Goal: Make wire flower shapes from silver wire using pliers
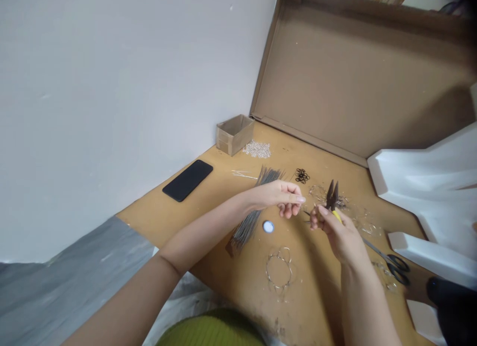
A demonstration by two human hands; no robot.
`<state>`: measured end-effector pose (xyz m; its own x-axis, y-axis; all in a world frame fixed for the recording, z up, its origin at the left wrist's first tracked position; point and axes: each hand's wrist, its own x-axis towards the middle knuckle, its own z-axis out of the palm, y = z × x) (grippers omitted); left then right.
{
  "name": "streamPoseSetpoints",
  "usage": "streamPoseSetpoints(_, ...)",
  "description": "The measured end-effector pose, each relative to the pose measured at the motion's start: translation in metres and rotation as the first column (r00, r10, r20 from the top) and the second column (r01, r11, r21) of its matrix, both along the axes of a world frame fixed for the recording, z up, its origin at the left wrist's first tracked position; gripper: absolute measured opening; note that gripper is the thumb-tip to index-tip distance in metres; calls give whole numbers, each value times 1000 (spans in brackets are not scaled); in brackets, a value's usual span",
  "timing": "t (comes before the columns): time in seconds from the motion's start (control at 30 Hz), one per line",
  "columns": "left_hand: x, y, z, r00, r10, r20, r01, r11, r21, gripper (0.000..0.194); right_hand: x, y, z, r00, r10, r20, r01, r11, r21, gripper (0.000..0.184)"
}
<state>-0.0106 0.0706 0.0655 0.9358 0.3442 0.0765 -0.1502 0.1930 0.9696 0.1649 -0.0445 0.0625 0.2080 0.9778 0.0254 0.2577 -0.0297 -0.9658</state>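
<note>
With the left hand pinching a thin wire and the right hand closed round the pliers, keep the wire steady and bend gently.

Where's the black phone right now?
In the head view, the black phone lies flat on the brown board's far left edge, near the white wall, left of the small cardboard box and the wire bundle.

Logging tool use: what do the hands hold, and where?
Right hand grips pliers by the yellow handle; left hand pinches something too small to tell.
</note>
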Motion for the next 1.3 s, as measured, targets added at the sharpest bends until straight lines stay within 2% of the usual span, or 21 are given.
streamPoseSetpoints(0.03, 1, 0, -2, 1000, -7, 3, 7, 1000, -3, 23, 3, -2, 0, 988, -57, 141, 51, 998, 42, 26)
streamPoseSetpoints(0.07, 1, 1, -3, 1000, -12, 6, 12, 1000, 1, 24, 6, -5, 1, 945, -126, 302, 100, 990, 100, 25)
streamPoseSetpoints(0.1, 2, 1, -4, 1000, -13, 8, 13, 1000, 11, 23, 11, -8, 3, 866, -202, 458, 132, 975, 181, 23)
streamPoseSetpoints(0.13, 2, 0, -5, 1000, -8, 9, 8, 1000, 21, 24, 17, -11, 5, 756, -264, 599, 120, 955, 270, 20)
streamPoseSetpoints(0.2, 3, 0, -6, 1000, 12, -1, -12, 999, 32, 25, 29, -17, 13, 478, -354, 804, -50, 903, 428, 18)
streamPoseSetpoints(0.27, 4, -2, -6, 999, 30, -23, -29, 999, 32, 27, 40, -22, 23, 197, -435, 879, -257, 842, 474, 23)
streamPoseSetpoints(0.33, 5, -4, -5, 998, 36, -43, -34, 999, 33, 29, 46, -24, 35, -10, -486, 874, -420, 795, 437, 27)
streamPoseSetpoints(0.37, 5, -5, -5, 998, 35, -49, -34, 999, 37, 29, 48, -24, 40, -83, -501, 861, -475, 780, 409, 27)
streamPoseSetpoints(0.43, 5, -7, -3, 998, 37, -57, -34, 998, 44, 28, 46, -23, 49, -176, -517, 837, -534, 765, 360, 26)
streamPoseSetpoints(0.57, 5, -10, 1, 996, 40, -85, -38, 999, 30, 25, 37, -21, 56, -230, -515, 826, -554, 767, 324, 23)
streamPoseSetpoints(1.1, 7, -11, -1, 992, 26, -120, -28, 1000, -15, 23, 27, -21, 59, -218, -526, 822, -558, 758, 338, 7)
streamPoseSetpoints(1.3, 8, -12, -2, 994, 25, -106, -26, 1000, -1, 24, 30, -23, 61, -286, -489, 824, -552, 787, 275, 9)
